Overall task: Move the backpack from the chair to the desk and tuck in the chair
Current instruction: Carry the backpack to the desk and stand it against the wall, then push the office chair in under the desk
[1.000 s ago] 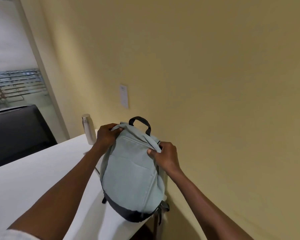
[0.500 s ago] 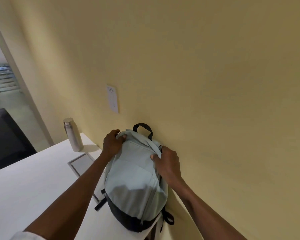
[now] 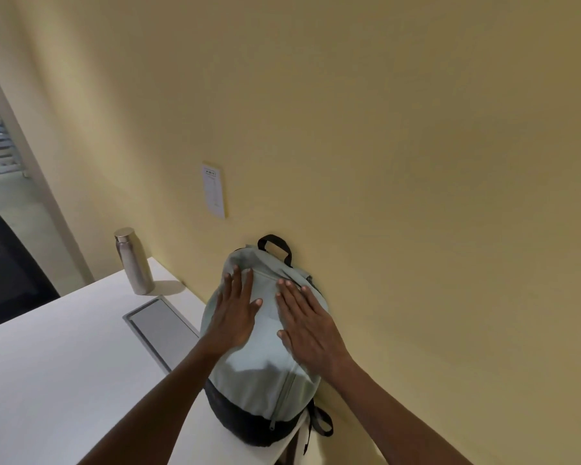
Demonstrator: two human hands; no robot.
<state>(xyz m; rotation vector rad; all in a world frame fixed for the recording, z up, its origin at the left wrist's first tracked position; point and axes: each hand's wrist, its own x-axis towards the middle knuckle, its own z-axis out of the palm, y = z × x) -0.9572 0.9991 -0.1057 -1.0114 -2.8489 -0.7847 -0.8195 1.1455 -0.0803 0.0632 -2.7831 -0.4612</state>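
Head view shows the backpack standing on the desk, its back against the yellow wall. Both hands lie flat on its front with fingers spread wide, holding nothing. The left hand and the right hand rest side by side with a small gap between them. Above the fingertips, the black handle touches the wall. Below the wrists, the dark bottom of the backpack sits right at the desk's near edge, and it may hang over a little, but that part is hard to see. A black strap dangles past that edge. Just left of the left hand is a grey panel set in the desk. Farther left, a metal bottle stands near the wall. Left of the left arm, the desk top is bare and wide.
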